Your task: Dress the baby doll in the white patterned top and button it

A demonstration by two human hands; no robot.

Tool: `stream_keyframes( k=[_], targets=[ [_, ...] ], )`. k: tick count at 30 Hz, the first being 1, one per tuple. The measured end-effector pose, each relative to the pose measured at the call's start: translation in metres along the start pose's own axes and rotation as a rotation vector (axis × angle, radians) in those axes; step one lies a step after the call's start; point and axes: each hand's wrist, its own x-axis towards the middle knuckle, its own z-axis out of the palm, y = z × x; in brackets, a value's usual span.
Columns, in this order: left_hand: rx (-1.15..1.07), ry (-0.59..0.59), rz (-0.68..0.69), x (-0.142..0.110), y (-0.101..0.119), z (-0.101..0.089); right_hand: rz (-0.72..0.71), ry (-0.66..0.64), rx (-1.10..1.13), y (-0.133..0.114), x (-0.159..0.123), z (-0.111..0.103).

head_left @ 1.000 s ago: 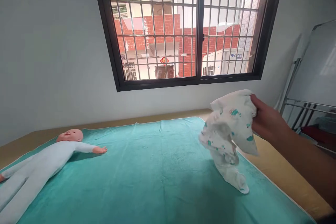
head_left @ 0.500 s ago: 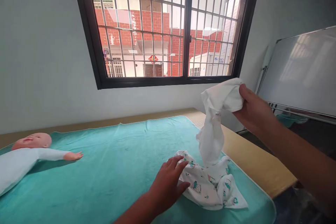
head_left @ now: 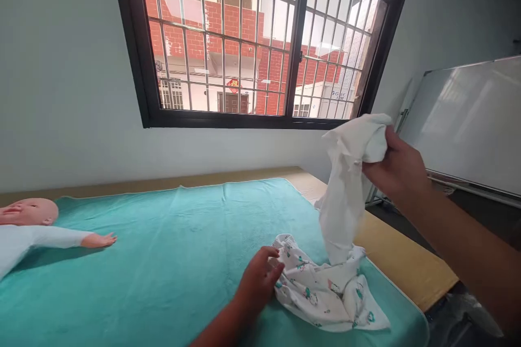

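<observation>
My right hand (head_left: pixel 401 165) pinches the top of a white cloth (head_left: pixel 344 200) between thumb and fingers and holds it up at the right. The cloth hangs in folds, its lower end reaching a crumpled white baby garment (head_left: pixel 321 295) printed with small teal and pink figures. I cannot tell whether the two are one piece. At the garment's left edge is my left hand (head_left: pixel 260 276), its fingers bent and the thumb apart from them. It touches or nearly touches the fabric. Both lie over a teal blanket (head_left: pixel 163 260).
A baby doll (head_left: pixel 28 227) in white clothing lies at the far left, one arm stretched out. The blanket covers most of a wooden table (head_left: pixel 407 260), whose edge shows at the right. Behind are a barred window (head_left: pixel 220 119) and a whiteboard (head_left: pixel 468 124) on a stand.
My right hand has moved slightly right with the white cloth. My left hand's fingers have curled closer together at the garment's edge. The doll sits farther left as the view shifted.
</observation>
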Motion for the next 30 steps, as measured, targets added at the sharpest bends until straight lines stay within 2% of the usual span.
stream_keyframes(
  k=[3, 5, 7, 9, 13, 16, 19, 23, 26, 30],
  targets=[
    [-0.320, 0.066, -0.151, 0.011, -0.005, -0.008, 0.060, -0.122, 0.083, 0.012, 0.006, 0.042],
    [-0.594, 0.093, -0.253, 0.020, -0.006, -0.022, 0.081, -0.195, 0.129, 0.021, 0.008, 0.075],
    [-0.870, 0.097, -0.300, 0.027, -0.004, -0.045, 0.078, -0.250, 0.182, 0.031, 0.008, 0.109],
    [-1.068, 0.090, -0.257, 0.031, 0.000, -0.074, 0.083, -0.285, 0.234, 0.042, 0.009, 0.140],
    [-1.150, 0.062, -0.113, 0.017, 0.008, -0.134, 0.128, -0.313, 0.249, 0.084, 0.009, 0.187],
    [-1.081, -0.048, -0.180, -0.011, 0.008, -0.175, 0.148, -0.269, 0.280, 0.140, 0.003, 0.204],
    [-1.013, -0.081, -0.280, -0.041, 0.003, -0.216, 0.206, -0.247, 0.273, 0.205, -0.013, 0.201],
    [-0.881, 0.093, -0.223, -0.065, -0.003, -0.262, 0.370, -0.296, 0.149, 0.276, -0.046, 0.165],
    [-0.859, 0.184, -0.218, -0.066, -0.010, -0.276, 0.473, -0.298, 0.132, 0.306, -0.064, 0.131],
    [-0.882, 0.212, -0.287, -0.064, -0.016, -0.277, 0.687, -0.294, 0.158, 0.326, -0.067, 0.100]
  ],
)
